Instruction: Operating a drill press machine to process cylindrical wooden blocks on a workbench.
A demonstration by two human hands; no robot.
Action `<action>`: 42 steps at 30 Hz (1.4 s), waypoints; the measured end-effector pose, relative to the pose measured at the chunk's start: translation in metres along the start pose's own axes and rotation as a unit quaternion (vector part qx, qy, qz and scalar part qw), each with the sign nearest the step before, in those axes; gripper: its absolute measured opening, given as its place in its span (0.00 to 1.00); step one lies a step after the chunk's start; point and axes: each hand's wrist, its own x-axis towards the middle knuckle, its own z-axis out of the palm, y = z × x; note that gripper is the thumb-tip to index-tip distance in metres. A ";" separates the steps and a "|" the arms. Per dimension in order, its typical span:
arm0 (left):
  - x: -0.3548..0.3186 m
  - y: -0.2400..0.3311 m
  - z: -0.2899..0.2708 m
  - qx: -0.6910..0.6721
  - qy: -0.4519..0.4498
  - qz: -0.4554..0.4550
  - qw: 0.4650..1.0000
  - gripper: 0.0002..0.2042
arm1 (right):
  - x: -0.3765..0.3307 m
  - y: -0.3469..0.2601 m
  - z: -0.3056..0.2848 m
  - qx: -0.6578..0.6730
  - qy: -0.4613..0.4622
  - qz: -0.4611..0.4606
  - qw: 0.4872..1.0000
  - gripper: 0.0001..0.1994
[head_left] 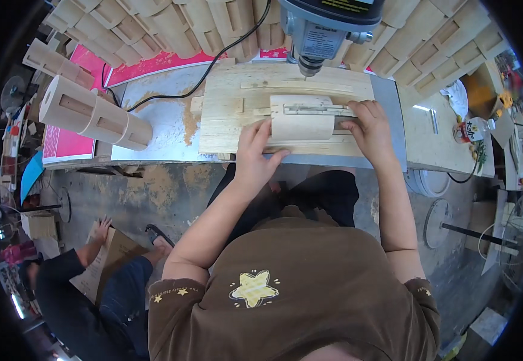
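A short pale wooden cylinder lies on its side on a wooden board. Along its top runs a narrow slotted strip. My left hand closes on the cylinder's left end, its thumb along the near side. At the other end my right hand pinches the strip's protruding end, thumb beside a grey piece there. How far that piece reaches into the cylinder is hidden. Beyond the cylinder, the drill press hangs with its chuck over the board.
Stacked wooden cylinders with cut slots line the table's back; more lie at the left. A black cable crosses the table. At the right is a clear bottle. Another person bends over cardboard at the lower left.
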 end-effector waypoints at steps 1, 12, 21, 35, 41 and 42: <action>0.003 -0.005 0.003 0.053 0.003 0.023 0.998 0.35 | 0.003 0.002 0.001 0.001 -0.001 -0.003 1.000 0.18; 0.041 -0.053 0.004 0.152 0.016 -0.026 0.988 0.30 | 0.036 0.003 0.034 -0.037 0.015 0.019 0.999 0.20; 0.044 -0.056 0.000 0.145 -0.007 -0.011 0.989 0.27 | 0.147 0.006 -0.113 0.236 0.328 0.004 0.915 0.14; 0.043 -0.062 0.000 0.102 -0.030 -0.036 0.994 0.28 | 0.109 -0.066 -0.113 -0.087 0.094 0.104 0.986 0.11; 0.043 -0.060 0.000 0.088 -0.037 -0.055 0.994 0.27 | 0.058 -0.074 -0.064 0.018 0.193 0.039 0.980 0.07; 0.043 -0.060 0.000 0.087 -0.037 -0.057 0.994 0.27 | 0.056 -0.070 -0.057 0.044 0.209 0.024 0.977 0.08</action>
